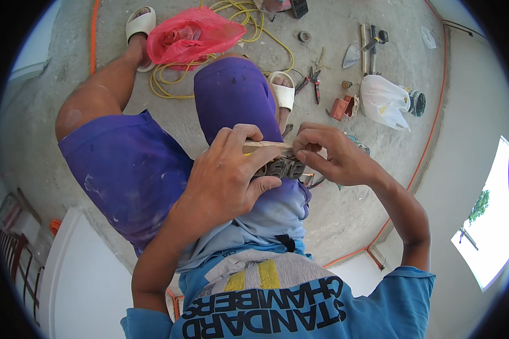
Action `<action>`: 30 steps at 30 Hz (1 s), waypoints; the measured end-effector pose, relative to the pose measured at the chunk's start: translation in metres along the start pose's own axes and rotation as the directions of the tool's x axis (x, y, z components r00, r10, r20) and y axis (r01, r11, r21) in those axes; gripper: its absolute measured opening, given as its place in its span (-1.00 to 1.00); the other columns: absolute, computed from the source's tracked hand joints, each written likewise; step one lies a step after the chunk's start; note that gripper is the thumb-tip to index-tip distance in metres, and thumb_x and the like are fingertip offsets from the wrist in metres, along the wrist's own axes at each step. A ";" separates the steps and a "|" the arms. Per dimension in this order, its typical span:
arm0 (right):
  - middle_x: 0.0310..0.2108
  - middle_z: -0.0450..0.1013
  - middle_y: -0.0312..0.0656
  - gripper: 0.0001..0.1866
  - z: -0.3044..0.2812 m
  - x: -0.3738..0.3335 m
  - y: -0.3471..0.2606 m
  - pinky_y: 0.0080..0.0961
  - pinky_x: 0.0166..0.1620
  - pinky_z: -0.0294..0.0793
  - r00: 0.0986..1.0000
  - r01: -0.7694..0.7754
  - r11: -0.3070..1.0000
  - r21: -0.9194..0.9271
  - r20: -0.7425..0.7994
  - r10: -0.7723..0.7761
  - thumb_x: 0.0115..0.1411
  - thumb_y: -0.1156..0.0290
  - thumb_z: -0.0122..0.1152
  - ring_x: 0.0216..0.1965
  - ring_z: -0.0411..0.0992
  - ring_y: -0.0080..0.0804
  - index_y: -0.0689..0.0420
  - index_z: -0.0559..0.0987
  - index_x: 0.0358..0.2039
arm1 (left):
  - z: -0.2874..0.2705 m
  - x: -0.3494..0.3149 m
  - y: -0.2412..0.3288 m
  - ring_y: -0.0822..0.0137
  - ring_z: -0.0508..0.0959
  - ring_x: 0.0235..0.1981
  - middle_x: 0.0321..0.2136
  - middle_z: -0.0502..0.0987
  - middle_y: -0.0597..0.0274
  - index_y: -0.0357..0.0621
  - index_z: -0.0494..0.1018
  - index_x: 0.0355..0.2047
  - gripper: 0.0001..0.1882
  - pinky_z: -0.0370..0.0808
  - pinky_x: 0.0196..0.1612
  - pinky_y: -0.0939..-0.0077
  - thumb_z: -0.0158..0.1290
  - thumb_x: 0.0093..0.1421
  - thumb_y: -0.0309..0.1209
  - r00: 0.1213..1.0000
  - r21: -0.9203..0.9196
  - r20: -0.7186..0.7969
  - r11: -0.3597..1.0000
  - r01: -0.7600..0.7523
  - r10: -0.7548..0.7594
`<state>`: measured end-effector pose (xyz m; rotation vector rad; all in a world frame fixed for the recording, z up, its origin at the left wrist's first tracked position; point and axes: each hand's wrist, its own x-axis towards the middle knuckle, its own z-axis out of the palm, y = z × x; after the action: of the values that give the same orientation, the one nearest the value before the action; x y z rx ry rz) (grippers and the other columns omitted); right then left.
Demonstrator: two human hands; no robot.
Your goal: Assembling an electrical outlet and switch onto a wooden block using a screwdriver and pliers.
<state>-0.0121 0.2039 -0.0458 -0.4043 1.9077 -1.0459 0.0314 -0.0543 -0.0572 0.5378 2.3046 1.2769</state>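
Observation:
Above my lap, both hands are around a dark grey electrical socket unit [280,168] with a pale strip [268,148] along its far side. My left hand [220,175] grips the unit from the left, its thumb at the near edge and fingers bent over the strip. At the other end, my right hand [336,152] has its thumb and forefinger pinched on the unit's right end by the strip. My fingers hide part of the unit, and short wires [310,179] show just beside it.
On the concrete floor lie a red plastic bag [201,37], yellow cable [291,56], pliers [315,85], a tape roll [304,37], an orange box [340,107], a trowel [351,56], a hammer [373,48], a white bag [382,99] and a can [417,103]. Orange conduit [438,107] follows the wall.

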 end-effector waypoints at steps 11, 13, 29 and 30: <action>-0.24 0.49 -0.21 -0.60 -0.015 0.002 0.004 -0.40 -0.17 0.60 0.709 0.564 0.408 -0.719 0.168 -0.685 -0.04 0.40 0.27 -0.26 0.51 -0.31 0.16 0.63 -0.12 | 0.000 0.001 0.000 0.01 0.47 -0.02 -0.05 0.43 0.08 -0.09 0.58 -0.04 -0.53 0.47 0.03 0.15 0.35 0.07 -0.19 0.999 -0.036 0.008 0.999 0.037 -0.037; -0.24 0.48 -0.22 -0.62 -0.016 0.007 0.005 -0.42 -0.16 0.60 0.670 0.583 0.345 -0.736 0.195 -0.717 -0.07 0.40 0.26 -0.26 0.51 -0.32 0.19 0.63 -0.17 | 0.000 0.002 0.000 0.01 0.47 -0.02 -0.05 0.43 0.08 -0.09 0.58 -0.04 -0.54 0.47 0.03 0.15 0.35 0.07 -0.19 0.999 -0.034 0.010 0.999 0.036 -0.035; -0.57 0.41 -0.13 -0.87 -0.011 0.016 -0.034 -0.26 -0.39 0.38 0.990 0.052 0.909 -0.413 0.143 0.008 0.06 0.49 0.21 -0.48 0.36 -0.28 0.26 0.65 -0.40 | 0.027 -0.015 0.027 0.18 0.47 -0.07 -0.01 0.43 0.15 0.01 0.58 -0.07 -0.60 0.54 -0.20 0.34 0.29 0.07 -0.23 0.988 0.260 -0.150 0.966 0.017 0.024; -0.57 0.41 -0.13 -0.87 -0.009 0.016 -0.037 -0.26 -0.39 0.38 0.991 0.104 0.915 -0.389 0.115 -0.064 0.06 0.49 0.21 -0.48 0.36 -0.28 0.26 0.65 -0.40 | 0.031 -0.016 0.028 0.18 0.47 -0.07 -0.01 0.43 0.15 0.01 0.58 -0.07 -0.60 0.54 -0.20 0.34 0.29 0.07 -0.23 0.988 0.254 -0.150 0.967 0.011 0.029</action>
<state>-0.0330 0.1768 -0.0230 -0.7603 2.0229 -0.6731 0.0650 -0.0273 -0.0443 0.5512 2.6174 1.0647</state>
